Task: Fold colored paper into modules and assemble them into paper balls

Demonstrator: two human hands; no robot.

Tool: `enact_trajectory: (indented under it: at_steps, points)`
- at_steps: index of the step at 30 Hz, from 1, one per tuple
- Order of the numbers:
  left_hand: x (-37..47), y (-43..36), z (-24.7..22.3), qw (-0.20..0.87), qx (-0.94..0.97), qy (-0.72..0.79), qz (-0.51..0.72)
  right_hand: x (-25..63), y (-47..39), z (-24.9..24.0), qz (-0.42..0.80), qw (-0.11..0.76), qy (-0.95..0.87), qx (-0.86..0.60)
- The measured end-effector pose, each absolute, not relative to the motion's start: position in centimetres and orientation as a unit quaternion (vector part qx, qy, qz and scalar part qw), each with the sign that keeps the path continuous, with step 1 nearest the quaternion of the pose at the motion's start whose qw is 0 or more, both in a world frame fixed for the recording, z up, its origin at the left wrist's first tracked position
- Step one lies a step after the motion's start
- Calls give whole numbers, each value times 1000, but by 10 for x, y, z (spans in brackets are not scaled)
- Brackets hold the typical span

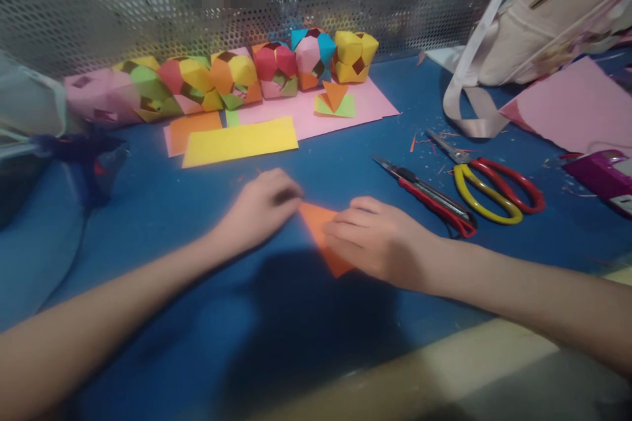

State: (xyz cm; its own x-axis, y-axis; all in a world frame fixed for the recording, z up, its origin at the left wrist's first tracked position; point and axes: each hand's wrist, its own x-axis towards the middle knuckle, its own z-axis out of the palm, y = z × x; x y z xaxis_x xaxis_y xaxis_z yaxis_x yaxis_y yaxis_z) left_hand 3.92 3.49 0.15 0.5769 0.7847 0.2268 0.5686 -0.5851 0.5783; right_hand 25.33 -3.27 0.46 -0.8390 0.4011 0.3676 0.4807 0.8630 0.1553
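A folded piece of orange paper (322, 222), pointed at its left and lower corners, rests on the blue tabletop between my hands. My left hand (264, 205) is closed, its thumb and curled fingers meeting at the paper's left corner. Over the paper's right part lies my right hand (379, 237), fingers close together and bent onto it, covering much of it. Just right of that hand lie a red utility knife (429, 198) with its blade out and scissors (486, 187) with red and yellow handles.
Several coloured folded-paper balls (276, 69) line the perforated metal panel (148, 0). Before them lie a yellow paper strip (241, 141), pink sheets and a small orange-green folded piece (336, 102). A dark blue glue gun (86, 161) stands left; a pale bag (538, 26) sits back right.
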Motion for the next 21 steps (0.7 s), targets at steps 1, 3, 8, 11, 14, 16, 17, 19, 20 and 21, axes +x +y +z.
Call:
enact_trajectory:
  at_steps: [1,3,8,11,14,16,17,19,20,21]
  points:
    - [40,35,2,235,853,400,238,253,-34,5,-122,156,-952,-235]
    - [40,35,4,243,845,411,239,252,-36,5,-121,142,-952,-241]
    - [40,37,3,248,837,425,237,252,-39,4,-110,125,-954,-249]
    - [38,38,3,252,833,430,240,252,-39,3,-111,133,-954,-246]
    - [36,34,6,231,824,446,263,252,-39,2,-104,147,-953,-242]
    - [36,26,9,194,829,441,285,252,-38,2,-101,161,-951,-242]
    - [36,21,10,171,840,424,292,252,-38,1,-103,164,-951,-241]
    - [39,11,10,127,876,373,279,252,-38,2,-110,165,-951,-239]
    - [41,7,8,107,895,346,261,252,-37,2,-113,164,-951,-238]
    - [43,3,6,88,910,324,242,252,-37,2,-114,163,-950,-238]
